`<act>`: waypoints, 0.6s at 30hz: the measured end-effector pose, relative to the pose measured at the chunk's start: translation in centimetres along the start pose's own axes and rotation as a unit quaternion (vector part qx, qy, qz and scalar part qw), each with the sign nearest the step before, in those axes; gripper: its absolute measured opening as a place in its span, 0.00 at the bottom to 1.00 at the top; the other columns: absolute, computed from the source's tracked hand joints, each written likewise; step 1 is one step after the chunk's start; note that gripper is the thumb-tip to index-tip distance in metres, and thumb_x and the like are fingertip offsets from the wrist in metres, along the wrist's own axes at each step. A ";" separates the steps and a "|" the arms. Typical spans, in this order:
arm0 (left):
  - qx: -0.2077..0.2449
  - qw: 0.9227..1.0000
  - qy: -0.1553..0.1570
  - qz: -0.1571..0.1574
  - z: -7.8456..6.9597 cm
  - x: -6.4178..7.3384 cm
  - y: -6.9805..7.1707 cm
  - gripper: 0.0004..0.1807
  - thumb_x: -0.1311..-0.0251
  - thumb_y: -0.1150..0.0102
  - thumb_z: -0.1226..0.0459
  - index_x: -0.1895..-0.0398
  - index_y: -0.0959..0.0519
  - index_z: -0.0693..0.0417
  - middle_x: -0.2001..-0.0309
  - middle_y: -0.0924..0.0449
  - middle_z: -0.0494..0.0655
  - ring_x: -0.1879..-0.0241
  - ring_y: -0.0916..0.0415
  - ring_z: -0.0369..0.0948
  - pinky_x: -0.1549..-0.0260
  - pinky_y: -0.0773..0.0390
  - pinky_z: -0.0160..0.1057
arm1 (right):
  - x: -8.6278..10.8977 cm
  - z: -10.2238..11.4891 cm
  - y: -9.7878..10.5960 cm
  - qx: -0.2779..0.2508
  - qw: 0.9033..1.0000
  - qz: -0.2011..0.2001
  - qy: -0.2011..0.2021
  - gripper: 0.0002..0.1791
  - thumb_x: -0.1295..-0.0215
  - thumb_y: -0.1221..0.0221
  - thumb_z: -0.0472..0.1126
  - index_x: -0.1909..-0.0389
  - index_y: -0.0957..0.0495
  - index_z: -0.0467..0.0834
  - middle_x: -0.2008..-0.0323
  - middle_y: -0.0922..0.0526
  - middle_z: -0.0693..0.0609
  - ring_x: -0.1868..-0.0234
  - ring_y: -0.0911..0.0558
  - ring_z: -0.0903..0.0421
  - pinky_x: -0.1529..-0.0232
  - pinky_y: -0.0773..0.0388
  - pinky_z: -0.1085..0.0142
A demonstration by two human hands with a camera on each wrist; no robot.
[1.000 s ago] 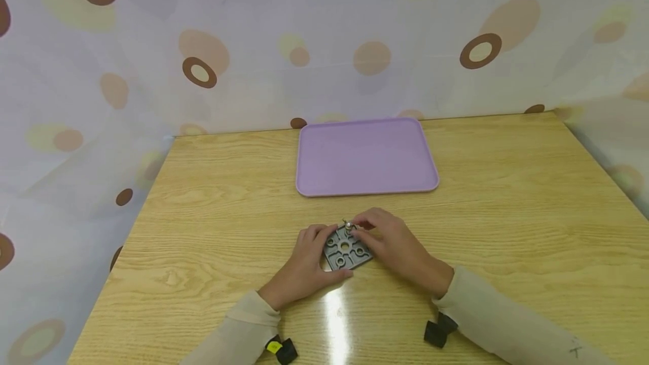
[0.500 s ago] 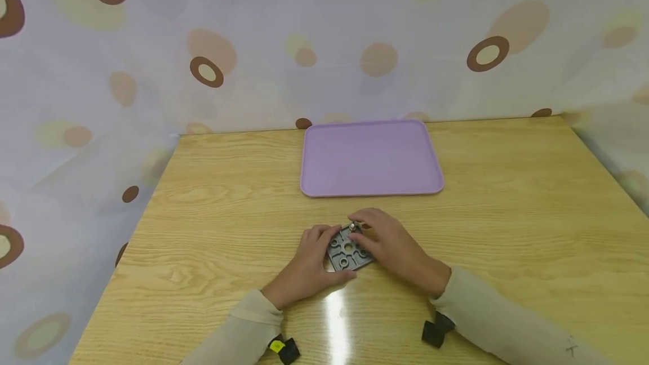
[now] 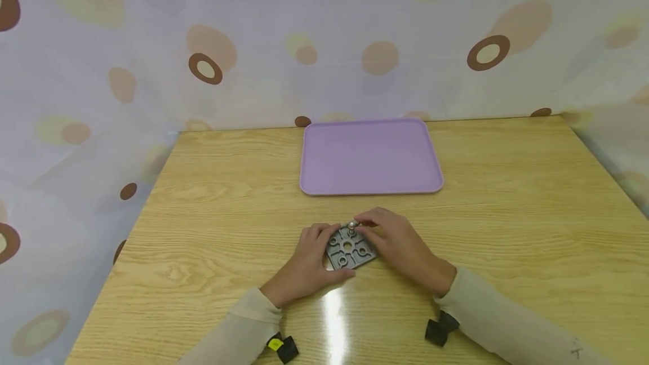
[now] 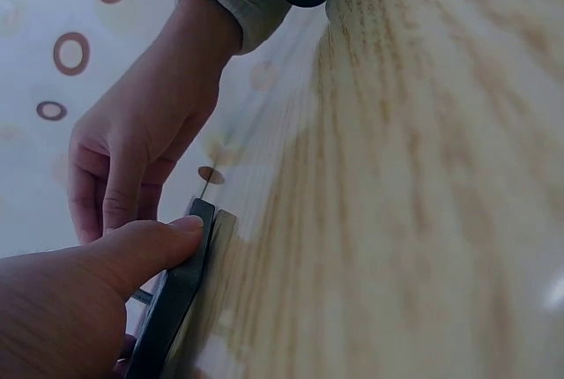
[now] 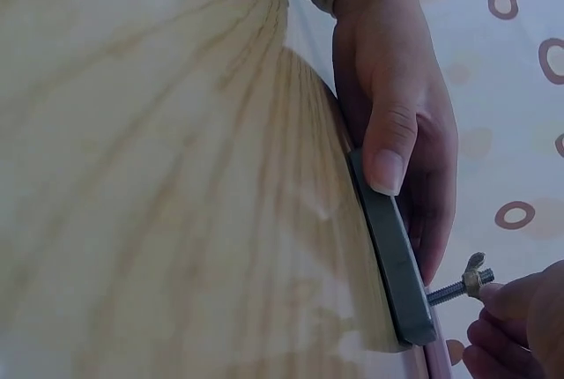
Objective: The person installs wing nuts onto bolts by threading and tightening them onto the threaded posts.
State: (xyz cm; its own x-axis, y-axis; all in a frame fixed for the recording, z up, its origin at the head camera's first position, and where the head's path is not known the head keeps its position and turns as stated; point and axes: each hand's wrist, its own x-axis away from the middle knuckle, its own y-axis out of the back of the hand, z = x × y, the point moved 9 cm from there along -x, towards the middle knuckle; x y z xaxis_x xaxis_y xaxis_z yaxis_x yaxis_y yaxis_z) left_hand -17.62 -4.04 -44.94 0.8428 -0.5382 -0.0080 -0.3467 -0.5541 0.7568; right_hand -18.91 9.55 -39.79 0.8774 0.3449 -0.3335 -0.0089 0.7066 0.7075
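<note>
My left hand [image 3: 306, 269] holds a square grey metal plate [image 3: 337, 251], thumb on its near edge and fingers along its far left edge. The plate has a round hole in the middle and ringed holes toward its corners. From the far corner a threaded bolt [image 5: 445, 293] sticks out, with a wing nut [image 5: 477, 278] near its end. My right hand [image 3: 400, 244] pinches at this wing nut with thumb and index finger. In the right wrist view one wing stands free of the fingertips, and the bolt's tip shows beyond the nut.
A lilac tray [image 3: 372, 156] lies behind the hands, near the back edge of the wooden table [image 3: 228, 201]. A patterned cloth [image 3: 253, 44] hangs behind the table and at its sides. Black wrist cameras [image 3: 288, 350] sit at both sleeves.
The right fingers closed around the wing nut half a second ago and have since drawn slightly right, showing more of it. The left hand and plate keep their place; the head view shifted a little.
</note>
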 end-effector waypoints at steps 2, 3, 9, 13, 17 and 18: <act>0.003 1.000 0.000 0.000 -0.1 0.0 0.0 0.49 0.52 0.39 0.38 0.31 0.44 0.52 0.41 0.41 0.45 0.43 0.47 0.41 0.51 0.34 0.40 | 0.1 0.0 0.2 -0.007 1.000 -0.005 0.001 0.09 0.39 0.39 0.39 0.58 0.19 0.45 0.61 0.19 0.58 0.60 0.22 0.63 0.58 0.26 0.66; 0.003 1.000 0.000 -0.001 -0.2 0.0 0.0 0.49 0.52 0.39 0.38 0.31 0.44 0.52 0.41 0.41 0.44 0.44 0.47 0.40 0.52 0.34 0.40 | 0.2 0.0 0.3 -0.010 1.000 -0.007 0.002 0.08 0.39 0.39 0.39 0.59 0.19 0.46 0.62 0.19 0.58 0.60 0.22 0.64 0.59 0.26 0.67; 0.008 1.000 0.001 -0.006 -0.2 0.0 0.1 0.49 0.52 0.37 0.40 0.31 0.43 0.52 0.41 0.41 0.44 0.45 0.47 0.40 0.53 0.34 0.39 | 0.2 0.1 0.2 -0.021 1.000 -0.010 0.011 0.07 0.40 0.39 0.38 0.61 0.19 0.46 0.63 0.19 0.60 0.61 0.23 0.65 0.59 0.26 0.68; 0.007 1.000 0.002 -0.007 -0.1 0.0 0.1 0.49 0.52 0.37 0.40 0.31 0.43 0.52 0.41 0.41 0.44 0.45 0.46 0.40 0.54 0.34 0.39 | 0.4 0.2 0.1 -0.032 0.999 -0.011 0.013 0.07 0.41 0.38 0.38 0.61 0.19 0.46 0.63 0.20 0.60 0.61 0.23 0.65 0.59 0.26 0.68; 0.003 1.000 0.001 -0.006 -0.2 0.0 0.1 0.49 0.52 0.37 0.40 0.31 0.43 0.53 0.41 0.41 0.45 0.45 0.46 0.40 0.53 0.34 0.39 | 0.4 0.3 0.0 -0.043 0.999 -0.007 0.007 0.10 0.41 0.38 0.39 0.57 0.21 0.45 0.61 0.21 0.58 0.59 0.22 0.62 0.58 0.25 0.67; 0.002 1.000 0.000 -0.006 -0.2 0.0 0.1 0.49 0.52 0.37 0.40 0.31 0.43 0.53 0.41 0.41 0.45 0.44 0.46 0.40 0.53 0.34 0.39 | 0.4 0.3 -0.1 -0.043 0.999 -0.004 0.004 0.11 0.41 0.38 0.40 0.56 0.22 0.45 0.60 0.21 0.58 0.58 0.22 0.62 0.57 0.25 0.66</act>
State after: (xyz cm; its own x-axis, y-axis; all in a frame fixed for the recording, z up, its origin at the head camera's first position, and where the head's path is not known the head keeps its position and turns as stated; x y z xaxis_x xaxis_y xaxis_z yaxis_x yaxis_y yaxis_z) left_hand -17.59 -3.98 -44.77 0.8472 -0.5310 -0.0174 -0.3380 -0.5639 0.7535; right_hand -18.41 9.47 -39.83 0.8736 0.3433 -0.3449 -0.0431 0.7606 0.6478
